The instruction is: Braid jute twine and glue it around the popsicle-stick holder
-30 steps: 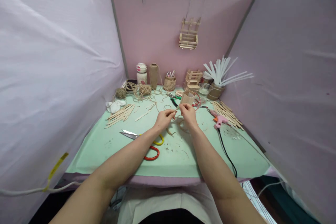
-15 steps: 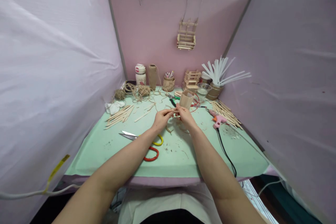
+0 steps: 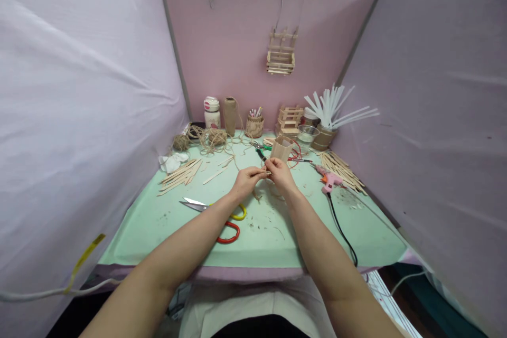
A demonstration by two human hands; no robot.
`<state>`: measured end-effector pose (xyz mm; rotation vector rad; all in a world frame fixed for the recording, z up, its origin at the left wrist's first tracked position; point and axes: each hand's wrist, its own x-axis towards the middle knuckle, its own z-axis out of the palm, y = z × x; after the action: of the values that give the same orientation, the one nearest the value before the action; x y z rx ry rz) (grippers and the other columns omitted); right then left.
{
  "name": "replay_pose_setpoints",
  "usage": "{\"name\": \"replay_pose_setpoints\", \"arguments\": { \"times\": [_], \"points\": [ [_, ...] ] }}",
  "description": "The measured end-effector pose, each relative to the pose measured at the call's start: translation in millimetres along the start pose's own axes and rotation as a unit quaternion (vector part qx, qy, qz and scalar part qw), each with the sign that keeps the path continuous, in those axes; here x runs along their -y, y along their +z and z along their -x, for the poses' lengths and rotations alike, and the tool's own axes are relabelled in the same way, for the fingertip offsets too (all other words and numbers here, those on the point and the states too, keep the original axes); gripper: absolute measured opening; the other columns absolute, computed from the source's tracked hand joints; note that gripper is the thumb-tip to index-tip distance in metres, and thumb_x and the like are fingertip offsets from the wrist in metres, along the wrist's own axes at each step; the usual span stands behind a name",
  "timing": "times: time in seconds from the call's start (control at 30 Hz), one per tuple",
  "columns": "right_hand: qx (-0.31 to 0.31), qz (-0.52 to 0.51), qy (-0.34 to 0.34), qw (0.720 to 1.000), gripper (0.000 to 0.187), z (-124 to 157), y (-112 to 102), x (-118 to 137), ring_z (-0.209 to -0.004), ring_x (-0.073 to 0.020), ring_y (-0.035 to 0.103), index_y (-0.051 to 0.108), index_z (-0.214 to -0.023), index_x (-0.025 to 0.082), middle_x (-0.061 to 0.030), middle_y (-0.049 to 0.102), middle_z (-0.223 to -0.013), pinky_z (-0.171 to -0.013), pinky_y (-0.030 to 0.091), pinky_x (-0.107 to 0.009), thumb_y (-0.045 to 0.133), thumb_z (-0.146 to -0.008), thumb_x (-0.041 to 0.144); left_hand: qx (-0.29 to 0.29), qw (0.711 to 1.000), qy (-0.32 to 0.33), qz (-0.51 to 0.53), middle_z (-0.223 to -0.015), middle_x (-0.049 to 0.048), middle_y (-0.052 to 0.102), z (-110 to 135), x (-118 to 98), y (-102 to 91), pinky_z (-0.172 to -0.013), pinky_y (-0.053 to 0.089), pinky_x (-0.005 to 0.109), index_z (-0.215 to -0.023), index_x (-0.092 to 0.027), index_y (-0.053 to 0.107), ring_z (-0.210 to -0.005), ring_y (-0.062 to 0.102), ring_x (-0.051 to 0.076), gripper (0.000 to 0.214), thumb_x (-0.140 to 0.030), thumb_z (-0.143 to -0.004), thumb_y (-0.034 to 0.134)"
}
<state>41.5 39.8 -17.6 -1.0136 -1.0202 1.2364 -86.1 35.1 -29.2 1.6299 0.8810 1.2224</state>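
My left hand (image 3: 249, 179) and my right hand (image 3: 279, 173) meet above the middle of the table, both closed in a pinch. Between their fingertips runs a thin piece of jute twine (image 3: 268, 172), mostly covered by the fingers. Loose twine ends (image 3: 256, 196) hang or lie just below the hands. Right behind my right hand stands a small cup made of wooden sticks (image 3: 281, 148). Scissors (image 3: 196, 205) with one yellow and one red handle lie open beneath my left forearm, which hides part of them.
A pink glue gun (image 3: 331, 181) with a black cord lies to the right, beside a pile of wooden sticks (image 3: 343, 171). More sticks (image 3: 180, 177) lie left. Tangled twine (image 3: 216, 137), pliers (image 3: 260, 154), a clear bowl (image 3: 308, 134) and white glue sticks (image 3: 330, 105) are at the back.
My hands have drawn closer together, their fingertips now meeting. The twine between them is more covered. Everything else on the table lies as before.
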Motion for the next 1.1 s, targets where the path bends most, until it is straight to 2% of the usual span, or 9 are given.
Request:
{"name": "replay_pose_setpoints", "arguments": {
  "times": [0.17, 0.37, 0.5, 0.6, 0.67, 0.77, 0.87, 0.97, 1.1],
  "points": [
    [-0.021, 0.019, 0.0, 1.0, 0.035, -2, -1, -3, -0.044, -0.0082, 0.041, 0.048, -0.065, 0.02, 0.0042, 0.053, -0.053, -0.045, 0.033, -0.023, 0.066, -0.065, 0.051, 0.026, 0.999, 0.022, 0.003, -0.081, 0.0048, 0.071, 2, -2, 2.0, -0.08, 0.047, 0.029, -0.075, -0.019, 0.075, -0.08, 0.063, 0.017, 0.014, -0.03, -0.072, 0.066],
    [-0.027, 0.07, 0.038, 0.996, 0.033, -2, -4, -2, -0.049, -0.0104, 0.046, 0.051, -0.071, 0.02, 0.0037, 0.052, -0.055, -0.048, 0.036, -0.024, 0.058, -0.07, 0.052, 0.004, 1.0, 0.017, 0.003, -0.082, 0.0052, 0.071, 2, -8, -0.3, -0.08, 0.046, 0.029, -0.078, -0.017, 0.073, -0.081, 0.063, 0.017, 0.018, -0.033, -0.073, 0.066],
    [-0.053, 0.18, -0.081, 0.979, 0.025, -4, -6, -3, -0.063, -0.0146, 0.054, 0.054, -0.078, 0.019, -0.0013, 0.059, -0.068, -0.06, 0.042, -0.027, 0.054, -0.075, 0.044, -0.05, 0.998, -0.034, -0.009, -0.069, 0.0028, 0.067, -1, -6, -4.5, -0.066, 0.045, 0.027, -0.079, -0.015, 0.07, -0.064, 0.057, 0.014, 0.024, -0.037, -0.075, 0.061],
    [-0.015, 0.217, -0.186, 0.958, 0.021, -2, -4, -1, -0.076, -0.0156, 0.055, 0.057, -0.09, 0.02, -0.0036, 0.061, -0.086, -0.068, 0.044, -0.028, 0.058, -0.073, 0.032, -0.088, 0.995, -0.04, -0.029, -0.064, 0.0012, 0.063, -5, -3, -9.4, -0.065, 0.043, 0.026, -0.073, -0.015, 0.067, -0.064, 0.055, 0.013, 0.024, -0.037, -0.075, 0.059],
    [0.017, 0.239, -0.221, 0.945, 0.025, 1, -2, 2, -0.081, -0.0159, 0.055, 0.059, -0.097, 0.021, -0.0054, 0.059, -0.098, -0.067, 0.044, -0.027, 0.057, -0.073, 0.028, -0.101, 0.994, -0.033, -0.032, -0.065, 0.0012, 0.063, -7, -1, -11.5, -0.068, 0.044, 0.026, -0.072, -0.015, 0.066, -0.067, 0.056, 0.014, 0.021, -0.035, -0.075, 0.058],
    [0.039, 0.264, -0.237, 0.934, 0.023, 6, 2, 5, -0.08, -0.0157, 0.054, 0.062, -0.098, 0.023, -0.0064, 0.056, -0.104, -0.065, 0.044, -0.027, 0.057, -0.076, 0.029, -0.097, 0.994, -0.032, -0.034, -0.068, 0.0018, 0.065, -7, -1, -11.3, -0.069, 0.045, 0.027, -0.075, -0.016, 0.067, -0.07, 0.058, 0.015, 0.02, -0.034, -0.075, 0.057],
    [0.037, 0.274, -0.241, 0.93, 0.015, 8, 4, 8, -0.08, -0.0164, 0.054, 0.065, -0.088, 0.023, -0.006, 0.056, -0.099, -0.067, 0.044, -0.028, 0.058, -0.077, 0.031, -0.091, 0.994, -0.032, -0.046, -0.073, 0.0031, 0.068, -5, -4, -9.0, -0.07, 0.046, 0.027, -0.077, -0.016, 0.068, -0.071, 0.06, 0.015, 0.019, -0.032, -0.075, 0.057],
    [0.024, 0.272, -0.24, 0.932, 0.013, 7, 4, 8, -0.083, -0.0184, 0.054, 0.063, -0.076, 0.022, -0.0056, 0.057, -0.091, -0.07, 0.043, -0.03, 0.058, -0.078, 0.033, -0.083, 0.994, -0.022, -0.061, -0.076, 0.0039, 0.069, -3, -6, -8.3, -0.07, 0.046, 0.027, -0.081, -0.015, 0.069, -0.072, 0.061, 0.016, 0.021, -0.032, -0.076, 0.056],
    [0.013, 0.253, -0.224, 0.941, 0.017, 6, 3, 6, -0.082, -0.0183, 0.054, 0.061, -0.076, 0.02, -0.0046, 0.059, -0.086, -0.077, 0.042, -0.032, 0.056, -0.08, 0.036, -0.073, 0.994, -0.014, -0.084, -0.071, 0.0027, 0.067, -3, -6, -9.7, -0.069, 0.045, 0.026, -0.084, -0.015, 0.069, -0.07, 0.059, 0.015, 0.026, -0.035, -0.08, 0.053]
  ]
}}
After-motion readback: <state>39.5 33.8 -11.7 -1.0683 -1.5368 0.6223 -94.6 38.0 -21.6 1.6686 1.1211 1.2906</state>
